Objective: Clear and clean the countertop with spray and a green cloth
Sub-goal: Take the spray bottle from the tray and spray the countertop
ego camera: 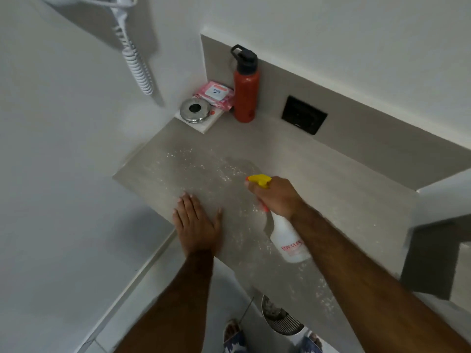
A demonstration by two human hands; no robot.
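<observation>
My right hand [276, 198] grips the neck of a white spray bottle [288, 238] with a yellow nozzle [258, 180] and red lettering, held above the grey countertop [331, 179] with the nozzle pointing left and away. Fine white droplets speckle the counter [198, 161] in front of the nozzle and along the front edge. My left hand [195, 222] lies flat, palm down and fingers together, on the counter's front left edge. No green cloth is in view.
In the back left corner stand a red water bottle with a black cap [245, 90], a pink wipes pack [215, 94] and a round metal lid [195, 110] on a white tile. A black wall socket [304, 118] sits on the backsplash. A white coiled cord [136, 64] hangs on the left wall.
</observation>
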